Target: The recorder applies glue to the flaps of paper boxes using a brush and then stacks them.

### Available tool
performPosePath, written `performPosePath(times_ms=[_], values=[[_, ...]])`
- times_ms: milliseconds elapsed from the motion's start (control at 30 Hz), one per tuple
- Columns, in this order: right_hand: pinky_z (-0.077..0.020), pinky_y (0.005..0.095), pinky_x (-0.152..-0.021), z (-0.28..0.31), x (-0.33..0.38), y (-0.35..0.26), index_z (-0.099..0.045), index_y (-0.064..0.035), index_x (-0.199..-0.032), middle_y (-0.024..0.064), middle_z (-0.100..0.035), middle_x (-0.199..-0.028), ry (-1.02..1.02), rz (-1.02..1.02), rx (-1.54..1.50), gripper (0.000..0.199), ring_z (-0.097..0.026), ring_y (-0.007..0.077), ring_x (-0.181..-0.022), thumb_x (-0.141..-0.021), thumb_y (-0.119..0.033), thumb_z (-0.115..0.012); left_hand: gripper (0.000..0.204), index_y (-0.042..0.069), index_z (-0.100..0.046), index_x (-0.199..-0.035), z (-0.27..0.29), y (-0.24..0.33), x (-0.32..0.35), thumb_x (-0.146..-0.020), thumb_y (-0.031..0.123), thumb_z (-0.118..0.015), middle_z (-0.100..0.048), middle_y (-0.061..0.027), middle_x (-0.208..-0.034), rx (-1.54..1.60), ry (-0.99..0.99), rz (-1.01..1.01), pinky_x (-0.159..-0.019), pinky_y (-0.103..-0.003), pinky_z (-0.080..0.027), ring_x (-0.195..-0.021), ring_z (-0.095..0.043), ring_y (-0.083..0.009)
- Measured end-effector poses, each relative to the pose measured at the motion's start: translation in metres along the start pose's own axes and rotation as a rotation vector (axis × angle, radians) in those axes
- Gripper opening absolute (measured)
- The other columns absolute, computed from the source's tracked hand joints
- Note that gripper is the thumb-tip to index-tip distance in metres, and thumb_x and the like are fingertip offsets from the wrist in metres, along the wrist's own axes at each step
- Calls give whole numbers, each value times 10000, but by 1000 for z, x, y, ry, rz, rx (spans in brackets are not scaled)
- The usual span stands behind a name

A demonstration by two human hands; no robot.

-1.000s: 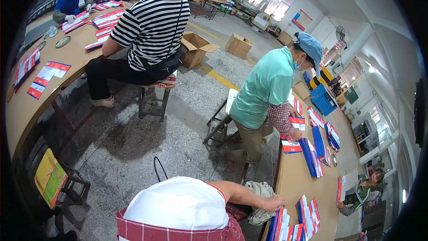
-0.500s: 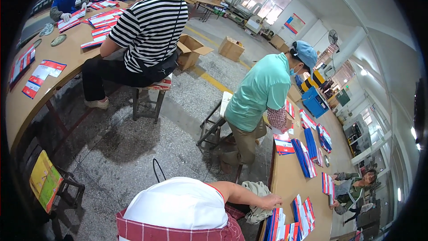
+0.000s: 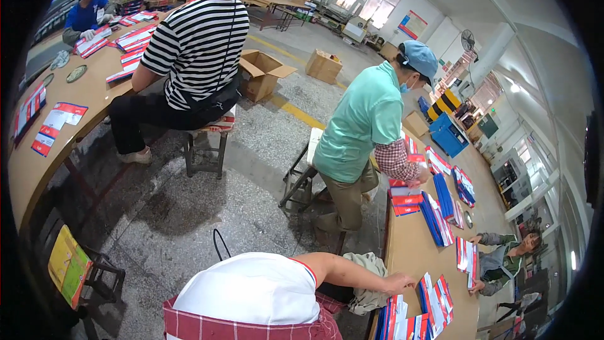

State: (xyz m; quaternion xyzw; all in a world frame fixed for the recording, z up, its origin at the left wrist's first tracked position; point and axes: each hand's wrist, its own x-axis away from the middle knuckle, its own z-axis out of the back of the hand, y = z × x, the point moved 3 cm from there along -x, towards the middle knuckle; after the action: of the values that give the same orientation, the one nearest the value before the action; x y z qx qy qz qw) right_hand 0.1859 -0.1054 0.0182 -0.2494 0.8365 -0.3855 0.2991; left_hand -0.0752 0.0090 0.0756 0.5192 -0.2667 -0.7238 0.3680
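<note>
My left arm reaches out of a white sleeve to the table [image 3: 402, 239] at the lower right. My left hand [image 3: 399, 283] is just above its top, fingers bent and drawn together; anything between them is too small to make out. Next to the fingertips lies a stack of red, white and blue printed packages [image 3: 435, 302], fanned out. A second stack of such packages [image 3: 393, 318] lies nearer, below the hand. Under my forearm, a crumpled grey cloth [image 3: 368, 286] hangs at the table edge. My right hand is out of view.
A person in a mint shirt [image 3: 362, 113] handles packages [image 3: 404, 198] farther along the table. Across it, another person [image 3: 519, 255] holds a package [image 3: 466, 258]. A striped-shirt person [image 3: 204, 44] sits at the left table [image 3: 82, 82]. A low stool [image 3: 69, 264] stands at lower left.
My left hand has moved a little to the right, closer to the fanned packages. The person in mint has brought a hand over the packages in front. The whole view has shifted slightly.
</note>
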Motion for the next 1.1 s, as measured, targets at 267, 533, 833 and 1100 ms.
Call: performPosePath(times_ms=[267, 533, 833, 1100], values=[[-433, 346, -698, -3, 20, -20, -557, -20, -902, 140, -542, -857, -42, 109, 237, 267, -524, 239, -777, -823, -275, -563, 205, 35, -568, -954, -22, -7, 7, -755, 51, -525, -580, -138, -892, 120, -51, 47, -755, -378, -441, -865, -561, -285], [-379, 297, -738, 52, 2, 25, -505, -79, -864, 25, -524, -816, 76, -92, 68, 189, -488, 145, -805, -888, -264, -473, 299, 11, -565, -1011, -28, 10, -26, -714, 46, -552, -606, -159, -969, 207, -117, 146, -818, -352, -446, -961, -560, -270], [-443, 284, -673, -21, 30, -10, -465, -10, -980, 103, -565, -784, 350, -136, -77, 134, -542, 149, -723, -893, -111, -483, 328, 14, -564, -1028, -61, 19, -33, -713, -31, -487, -548, -154, -1026, -207, -479, -100, -881, -404, -366, -1041, -493, -285], [-458, 306, -697, -15, 35, -20, -452, -41, -991, 107, -577, -781, 303, -228, -5, 99, -549, 157, -696, -906, -91, -440, 345, 23, -472, -1136, -104, 20, -6, -798, 76, -518, -501, -133, -1126, -527, -698, -238, -924, -477, -300, -1106, -446, -274]])
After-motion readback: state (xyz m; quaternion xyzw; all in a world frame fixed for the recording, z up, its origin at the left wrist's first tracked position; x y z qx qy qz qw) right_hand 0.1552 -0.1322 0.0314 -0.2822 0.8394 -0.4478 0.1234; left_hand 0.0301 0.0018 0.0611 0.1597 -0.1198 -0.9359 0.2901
